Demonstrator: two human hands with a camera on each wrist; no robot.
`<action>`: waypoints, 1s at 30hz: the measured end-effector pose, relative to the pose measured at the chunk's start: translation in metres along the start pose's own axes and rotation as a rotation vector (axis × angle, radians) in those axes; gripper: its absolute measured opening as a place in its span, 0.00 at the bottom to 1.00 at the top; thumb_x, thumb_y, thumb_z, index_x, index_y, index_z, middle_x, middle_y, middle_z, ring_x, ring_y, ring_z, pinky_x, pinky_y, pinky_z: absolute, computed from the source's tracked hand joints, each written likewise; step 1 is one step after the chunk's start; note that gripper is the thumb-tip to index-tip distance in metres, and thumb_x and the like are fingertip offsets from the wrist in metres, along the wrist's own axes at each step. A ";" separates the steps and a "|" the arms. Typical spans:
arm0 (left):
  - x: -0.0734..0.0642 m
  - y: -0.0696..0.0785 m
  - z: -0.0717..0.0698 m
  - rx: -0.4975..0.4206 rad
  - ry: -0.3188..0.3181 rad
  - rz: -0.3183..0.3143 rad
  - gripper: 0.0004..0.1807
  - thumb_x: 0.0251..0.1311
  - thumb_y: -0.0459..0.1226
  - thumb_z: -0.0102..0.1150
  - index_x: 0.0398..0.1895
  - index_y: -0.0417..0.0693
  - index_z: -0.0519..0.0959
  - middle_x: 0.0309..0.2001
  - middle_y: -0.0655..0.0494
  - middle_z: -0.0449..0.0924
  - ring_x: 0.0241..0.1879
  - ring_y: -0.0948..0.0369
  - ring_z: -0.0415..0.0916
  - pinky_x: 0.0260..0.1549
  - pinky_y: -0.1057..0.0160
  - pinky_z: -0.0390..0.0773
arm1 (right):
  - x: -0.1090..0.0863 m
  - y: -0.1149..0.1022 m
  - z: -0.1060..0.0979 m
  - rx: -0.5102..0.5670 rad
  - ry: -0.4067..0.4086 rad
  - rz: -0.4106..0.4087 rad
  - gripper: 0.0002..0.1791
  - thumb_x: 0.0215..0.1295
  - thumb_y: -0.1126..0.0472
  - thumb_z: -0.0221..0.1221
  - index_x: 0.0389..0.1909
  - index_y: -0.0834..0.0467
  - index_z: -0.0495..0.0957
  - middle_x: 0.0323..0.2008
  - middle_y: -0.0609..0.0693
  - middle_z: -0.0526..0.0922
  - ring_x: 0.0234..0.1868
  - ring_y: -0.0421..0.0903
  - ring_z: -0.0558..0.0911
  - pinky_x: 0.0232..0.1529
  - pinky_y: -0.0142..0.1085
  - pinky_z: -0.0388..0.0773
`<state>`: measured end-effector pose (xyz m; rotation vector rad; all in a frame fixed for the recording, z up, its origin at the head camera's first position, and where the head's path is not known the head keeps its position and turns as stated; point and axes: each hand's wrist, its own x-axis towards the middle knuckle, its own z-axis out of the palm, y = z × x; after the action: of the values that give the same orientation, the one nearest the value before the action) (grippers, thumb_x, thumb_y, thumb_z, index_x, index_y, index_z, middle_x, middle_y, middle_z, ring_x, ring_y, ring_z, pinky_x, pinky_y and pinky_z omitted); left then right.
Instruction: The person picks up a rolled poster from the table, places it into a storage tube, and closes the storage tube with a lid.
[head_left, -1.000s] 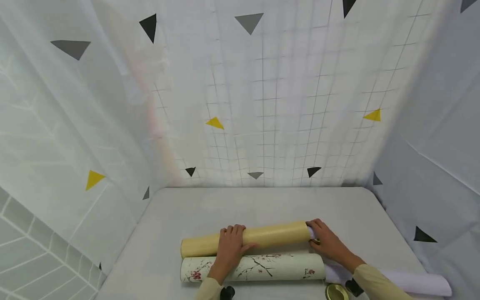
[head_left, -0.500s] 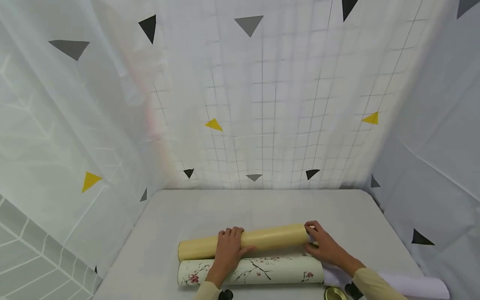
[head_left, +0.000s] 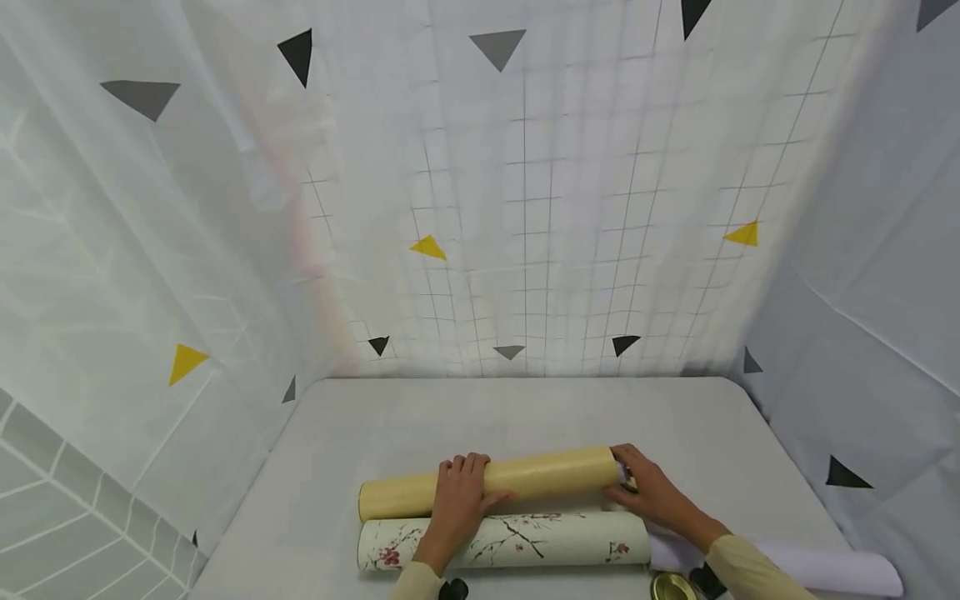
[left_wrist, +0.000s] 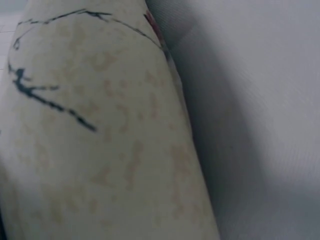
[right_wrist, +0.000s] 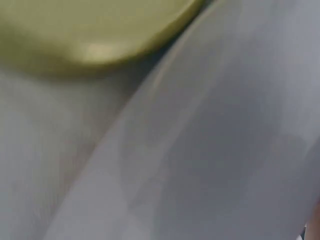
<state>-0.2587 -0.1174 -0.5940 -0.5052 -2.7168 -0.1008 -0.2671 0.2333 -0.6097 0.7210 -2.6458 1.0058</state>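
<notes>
A pale yellow cardboard tube [head_left: 551, 475] lies across the table, tilted slightly up to the right. My left hand [head_left: 459, 497] grips it near its middle, thumb spread along the near side. At the tube's right end, my right hand [head_left: 651, 487] curls its fingers around a gold metal lid [head_left: 630, 481], mostly hidden by the hand. A bit of whitish rolled paper shows at that opening. In front lies a cream tube with plum-blossom print [head_left: 562, 537], which the left forearm crosses; it fills much of the left wrist view [left_wrist: 100, 150].
A whitish roll of paper [head_left: 832, 569] extends right from beside the blossom tube, passing under the right forearm. A second gold lid [head_left: 673, 587] sits at the table's front. White patterned curtains surround the white table [head_left: 525, 408].
The right hand's fingers shift slightly around the yellow tube's right end, and less of the gold lid shows than a second ago. The left hand keeps its grip.
</notes>
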 end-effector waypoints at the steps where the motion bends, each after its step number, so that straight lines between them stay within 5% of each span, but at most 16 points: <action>1: 0.000 0.000 0.000 0.002 0.002 0.001 0.38 0.59 0.73 0.48 0.56 0.54 0.77 0.49 0.58 0.83 0.45 0.57 0.77 0.50 0.53 0.75 | -0.001 -0.001 0.000 0.017 -0.003 0.024 0.33 0.60 0.55 0.74 0.63 0.60 0.72 0.54 0.51 0.81 0.49 0.36 0.81 0.44 0.36 0.84; 7: -0.002 0.000 -0.002 -0.017 -0.007 -0.006 0.38 0.58 0.72 0.49 0.56 0.54 0.77 0.50 0.58 0.83 0.45 0.57 0.77 0.51 0.53 0.74 | -0.003 -0.007 0.001 0.027 -0.031 0.133 0.35 0.60 0.52 0.73 0.64 0.60 0.73 0.52 0.48 0.83 0.48 0.34 0.80 0.46 0.36 0.83; 18: -0.004 -0.003 0.001 0.019 0.047 0.003 0.39 0.57 0.74 0.48 0.54 0.54 0.78 0.48 0.58 0.83 0.44 0.57 0.77 0.49 0.53 0.75 | 0.000 -0.013 0.004 0.074 0.016 0.025 0.29 0.63 0.54 0.71 0.61 0.61 0.76 0.52 0.51 0.81 0.44 0.37 0.81 0.40 0.34 0.82; 30: 0.000 -0.001 0.000 -0.005 0.001 -0.004 0.38 0.58 0.72 0.50 0.56 0.54 0.77 0.49 0.58 0.83 0.45 0.57 0.77 0.50 0.53 0.74 | 0.005 -0.012 -0.001 0.062 -0.148 0.226 0.35 0.68 0.46 0.66 0.68 0.62 0.70 0.49 0.46 0.84 0.46 0.39 0.82 0.45 0.39 0.82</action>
<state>-0.2596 -0.1187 -0.5940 -0.5009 -2.7168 -0.1089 -0.2656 0.2242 -0.6005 0.5367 -2.8872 1.1365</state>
